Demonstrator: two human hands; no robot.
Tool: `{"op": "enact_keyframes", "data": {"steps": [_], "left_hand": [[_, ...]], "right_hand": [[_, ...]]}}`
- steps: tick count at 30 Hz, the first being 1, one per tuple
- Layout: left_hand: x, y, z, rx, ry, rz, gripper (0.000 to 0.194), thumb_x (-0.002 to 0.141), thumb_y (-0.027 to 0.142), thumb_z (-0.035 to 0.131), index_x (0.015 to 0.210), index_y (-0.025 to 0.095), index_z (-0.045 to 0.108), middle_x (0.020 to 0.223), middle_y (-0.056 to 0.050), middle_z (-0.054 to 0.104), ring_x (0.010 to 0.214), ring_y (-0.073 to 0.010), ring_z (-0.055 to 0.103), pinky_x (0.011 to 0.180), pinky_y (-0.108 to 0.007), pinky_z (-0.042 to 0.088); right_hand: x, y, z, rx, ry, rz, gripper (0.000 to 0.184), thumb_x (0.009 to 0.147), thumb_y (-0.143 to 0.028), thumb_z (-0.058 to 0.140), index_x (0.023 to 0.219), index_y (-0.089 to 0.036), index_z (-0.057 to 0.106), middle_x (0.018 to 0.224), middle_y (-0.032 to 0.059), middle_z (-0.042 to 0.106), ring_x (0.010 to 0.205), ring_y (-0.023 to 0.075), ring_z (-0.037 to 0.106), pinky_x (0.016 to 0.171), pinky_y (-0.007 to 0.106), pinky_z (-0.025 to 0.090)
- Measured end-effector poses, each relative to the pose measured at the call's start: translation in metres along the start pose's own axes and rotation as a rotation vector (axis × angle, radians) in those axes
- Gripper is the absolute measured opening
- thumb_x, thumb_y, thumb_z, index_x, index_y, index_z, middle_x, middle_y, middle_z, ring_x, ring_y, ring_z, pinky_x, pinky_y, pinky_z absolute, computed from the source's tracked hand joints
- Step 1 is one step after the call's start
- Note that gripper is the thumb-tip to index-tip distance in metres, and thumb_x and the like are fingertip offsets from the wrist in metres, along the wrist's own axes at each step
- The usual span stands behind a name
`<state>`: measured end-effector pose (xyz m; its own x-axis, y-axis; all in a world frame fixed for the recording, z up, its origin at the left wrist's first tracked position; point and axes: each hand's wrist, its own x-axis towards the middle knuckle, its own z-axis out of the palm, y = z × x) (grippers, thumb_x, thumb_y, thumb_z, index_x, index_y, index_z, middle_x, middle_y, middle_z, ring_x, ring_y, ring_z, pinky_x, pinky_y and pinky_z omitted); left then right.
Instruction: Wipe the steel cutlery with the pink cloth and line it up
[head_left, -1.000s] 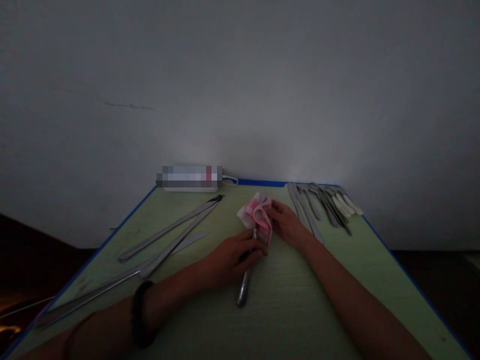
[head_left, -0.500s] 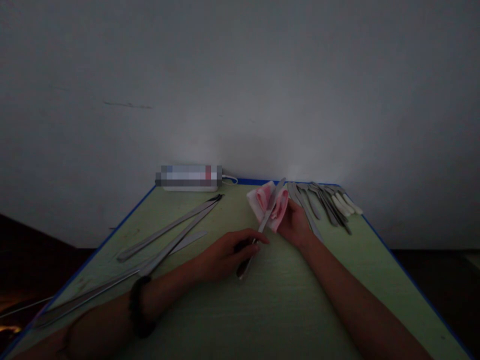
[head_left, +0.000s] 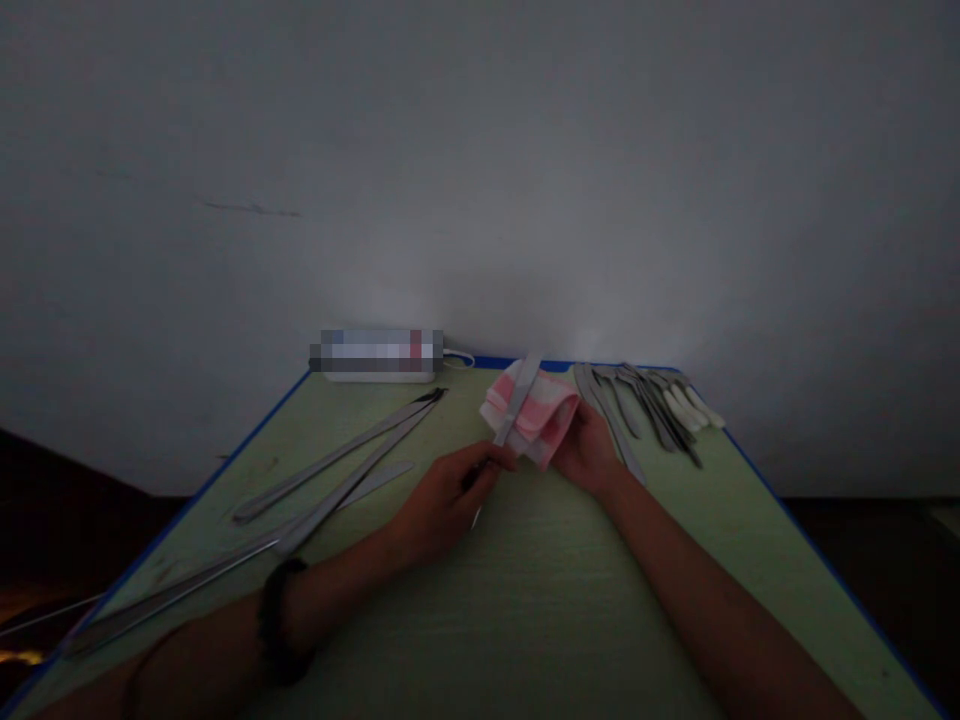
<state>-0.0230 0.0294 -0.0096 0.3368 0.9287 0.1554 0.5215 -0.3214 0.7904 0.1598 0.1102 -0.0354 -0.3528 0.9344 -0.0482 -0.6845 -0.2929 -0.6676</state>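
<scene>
My left hand (head_left: 442,500) is closed around the handle of a metal table knife (head_left: 516,400). The knife's blade points away from me and lies across a pink and white cloth (head_left: 536,415). My right hand (head_left: 592,450) holds that cloth from below, its fingers curled under it. Both hands are near the middle of a green table (head_left: 570,600). A dark band sits on my left wrist (head_left: 281,625).
Several metal utensils (head_left: 645,405), some with white handles, lie in a row at the far right. Long metal utensils (head_left: 337,470) lie slantwise on the left. A white box (head_left: 375,357) stands at the far edge by a grey wall. The table has a blue rim (head_left: 810,555).
The knife has been lifted off the table and swung up and away from me. The cloth has opened from a bunch around the blade to a flatter pad under it.
</scene>
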Motion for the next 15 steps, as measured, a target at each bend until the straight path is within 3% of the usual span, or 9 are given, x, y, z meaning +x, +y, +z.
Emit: {"op": "enact_keyframes", "data": {"steps": [4,10,15], "left_hand": [[-0.001,-0.002,-0.001,0.074,-0.030,0.064,0.023,0.089,0.021,0.038,0.097,0.019,0.060,0.079,0.001,0.062,0.066,-0.0109,0.054,0.062,-0.020,0.041],[-0.006,-0.002,0.001,0.303,-0.287,0.229,0.022,0.091,0.022,0.040,0.098,0.023,0.061,0.083,0.001,0.066,0.072,-0.0127,0.060,0.070,-0.023,0.043],[-0.006,-0.002,0.002,0.331,-0.262,0.260,0.023,0.091,0.020,0.039,0.097,0.023,0.060,0.086,0.000,0.067,0.073,-0.0130,0.061,0.069,-0.022,0.044]], "right_hand": [[-0.005,0.001,0.005,-0.072,-0.043,0.033,0.024,0.078,-0.042,0.057,0.078,-0.020,0.064,0.072,0.0011,0.066,0.071,0.0179,0.060,0.071,0.032,0.049],[-0.012,0.003,0.011,-0.325,-0.033,-0.016,0.024,0.069,-0.034,0.072,0.085,-0.017,0.066,0.074,0.0004,0.066,0.062,0.0106,0.057,0.058,0.021,0.045],[-0.011,0.005,0.014,-0.299,-0.025,-0.044,0.021,0.067,-0.033,0.073,0.081,-0.018,0.067,0.070,-0.0013,0.064,0.061,0.0095,0.055,0.059,0.021,0.045]]}}
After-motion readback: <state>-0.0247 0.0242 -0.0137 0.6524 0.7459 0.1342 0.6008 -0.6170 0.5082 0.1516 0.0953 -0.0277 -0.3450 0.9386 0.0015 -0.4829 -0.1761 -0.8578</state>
